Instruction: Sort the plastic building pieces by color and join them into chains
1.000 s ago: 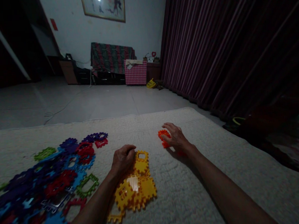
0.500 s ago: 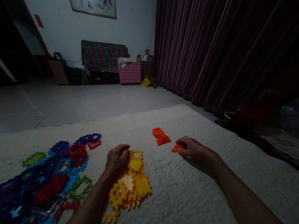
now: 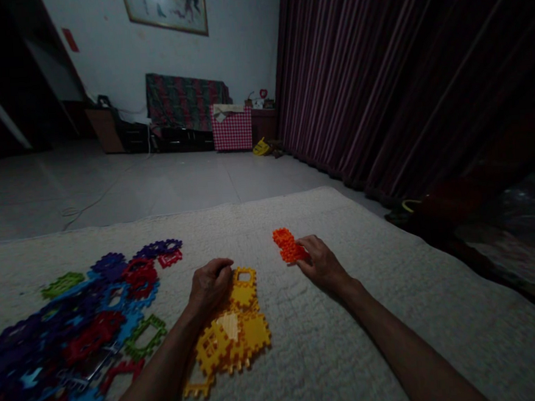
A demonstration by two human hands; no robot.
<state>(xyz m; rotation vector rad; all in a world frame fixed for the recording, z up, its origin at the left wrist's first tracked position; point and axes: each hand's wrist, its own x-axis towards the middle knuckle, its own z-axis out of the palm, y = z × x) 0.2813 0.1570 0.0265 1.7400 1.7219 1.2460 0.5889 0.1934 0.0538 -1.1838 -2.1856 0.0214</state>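
Observation:
My right hand has its thumb and fingers closed on an orange interlocking toy piece, at the right end of a small stack of orange interlocking pieces. The fingers partly hide the held piece, and it seems to touch the stack. On the pale quilted cover, my left hand rests with curled fingers, and no object shows in it. Along its right side lie several yellow interlocking pieces, overlapping one another, some solid and some with window openings.
To the left spreads a mixed pile of purple, red, blue and green interlocking pieces. The quilted cover ends at a tiled floor. A dark curtain hangs at the right; a low cabinet stands by the far wall.
My right hand has moved left with the orange piece, bringing it to the orange stack. My left hand and the yellow pieces have stayed in place.

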